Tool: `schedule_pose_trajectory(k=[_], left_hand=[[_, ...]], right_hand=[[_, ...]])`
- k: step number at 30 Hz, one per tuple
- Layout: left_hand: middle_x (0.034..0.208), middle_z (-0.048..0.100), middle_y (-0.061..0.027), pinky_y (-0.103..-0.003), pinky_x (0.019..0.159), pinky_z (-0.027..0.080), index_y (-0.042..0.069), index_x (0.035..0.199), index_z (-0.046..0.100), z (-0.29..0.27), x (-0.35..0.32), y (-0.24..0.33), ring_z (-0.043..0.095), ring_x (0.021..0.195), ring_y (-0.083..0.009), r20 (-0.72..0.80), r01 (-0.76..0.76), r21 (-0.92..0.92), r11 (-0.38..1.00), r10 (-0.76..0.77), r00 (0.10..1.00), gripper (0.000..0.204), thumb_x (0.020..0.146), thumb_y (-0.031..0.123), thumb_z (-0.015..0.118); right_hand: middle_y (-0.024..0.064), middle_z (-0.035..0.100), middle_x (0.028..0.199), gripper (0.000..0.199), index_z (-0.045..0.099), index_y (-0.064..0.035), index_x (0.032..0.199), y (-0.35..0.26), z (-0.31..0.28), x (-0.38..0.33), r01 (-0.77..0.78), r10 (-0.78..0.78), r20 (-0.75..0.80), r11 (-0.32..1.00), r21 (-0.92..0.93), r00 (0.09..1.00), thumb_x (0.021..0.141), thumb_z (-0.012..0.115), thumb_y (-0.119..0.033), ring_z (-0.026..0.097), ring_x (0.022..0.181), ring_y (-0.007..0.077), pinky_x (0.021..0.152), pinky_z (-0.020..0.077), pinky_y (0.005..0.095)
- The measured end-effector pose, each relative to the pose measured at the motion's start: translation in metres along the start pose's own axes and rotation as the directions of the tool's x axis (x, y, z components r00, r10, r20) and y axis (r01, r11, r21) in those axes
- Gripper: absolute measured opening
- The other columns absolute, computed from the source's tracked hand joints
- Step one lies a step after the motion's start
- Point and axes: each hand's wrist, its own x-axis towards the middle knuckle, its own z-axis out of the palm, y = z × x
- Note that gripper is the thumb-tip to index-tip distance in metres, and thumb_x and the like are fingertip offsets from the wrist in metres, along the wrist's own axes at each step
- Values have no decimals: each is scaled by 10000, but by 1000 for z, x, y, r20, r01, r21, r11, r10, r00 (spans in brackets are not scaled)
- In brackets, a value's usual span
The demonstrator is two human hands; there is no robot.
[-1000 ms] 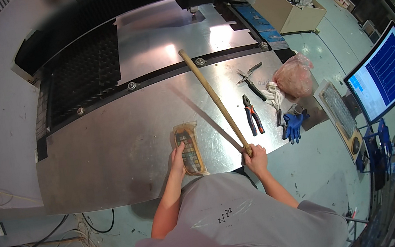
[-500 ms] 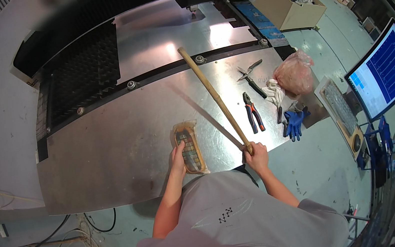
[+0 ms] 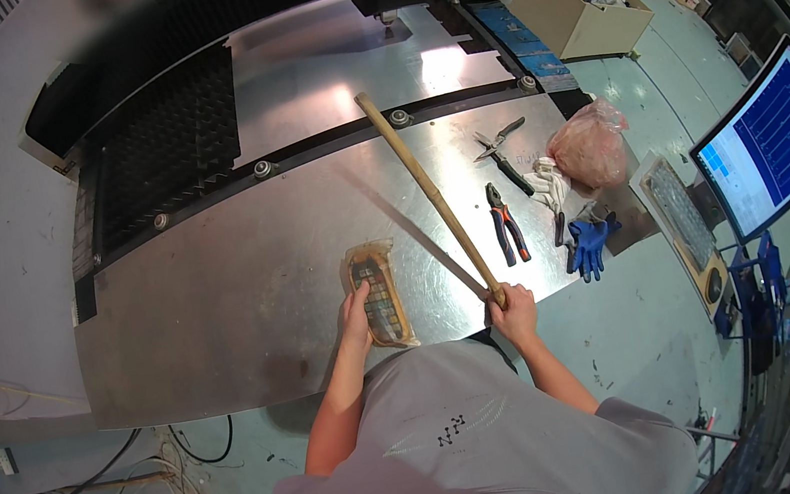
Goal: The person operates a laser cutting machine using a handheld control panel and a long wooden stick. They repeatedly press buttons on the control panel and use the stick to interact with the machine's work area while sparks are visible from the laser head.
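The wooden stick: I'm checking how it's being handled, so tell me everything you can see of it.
The wooden stick is long, straight, round and pale tan, like a bare handle. The right hand grips its near end at the edge of the metal sheet. It slants up and away to the left over the sheet, casting a shadow there. Its far end seems raised; no other contact is visible.

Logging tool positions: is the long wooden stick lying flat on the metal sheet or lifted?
Lifted at an angle. The right hand grips the wooden stick at its near end, and its shadow falls apart from it on the metal sheet.
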Motion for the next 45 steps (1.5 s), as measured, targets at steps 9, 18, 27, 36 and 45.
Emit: schedule_pose_trajectory(k=[9, 18, 27, 36, 45], left_hand=[[1154, 717, -60, -313, 892, 567, 23, 1304, 651, -3, 3, -3, 694, 1011, -158, 4, -3, -3, 1000, 3, 1000, 409, 1054, 346, 682], [1151, 718, -59, -313, 893, 564, 24, 1299, 653, -5, 6, -4, 693, 1013, -156, 12, -2, 10, 1000, 2, 1000, 409, 1055, 351, 678], [1105, 739, -56, -347, 843, 604, 45, 1264, 659, -4, 6, -3, 727, 946, -171, 41, -11, 6, 1000, 11, 999, 356, 1068, 342, 656], [1119, 729, -59, -309, 871, 571, 22, 1277, 662, -2, 3, -2, 704, 976, -152, 13, -7, -2, 1000, 8, 1000, 392, 1054, 345, 679], [1122, 732, -58, -312, 879, 573, 22, 1273, 666, -4, 5, -3, 704, 984, -154, 33, -3, -17, 1000, 3, 999, 380, 1056, 334, 678]], right_hand=[[128, 642, 747, 177, 754, -113, 1015, 2, 2, 0, -3, 3, -4, 1000, -22, 1000, 871, 757, -216, 621, 781, 336, 783, 462, 453], [142, 606, 732, 175, 703, -77, 929, 5, 4, 0, -2, 2, -20, 1000, 4, 1000, 884, 761, -236, 591, 763, 351, 771, 453, 463], [146, 605, 737, 178, 709, -76, 942, 2, 2, 0, 11, -11, -26, 1000, 4, 1000, 876, 763, -232, 588, 759, 356, 774, 454, 466], [146, 637, 766, 198, 743, -124, 1029, 2, 0, 0, -16, 17, 27, 1000, -11, 999, 844, 744, -194, 623, 790, 356, 788, 471, 469], [152, 636, 775, 219, 727, -104, 1020, 6, 3, -1, 6, -6, 11, 1000, -18, 1000, 820, 752, -190, 626, 807, 363, 791, 471, 474]])
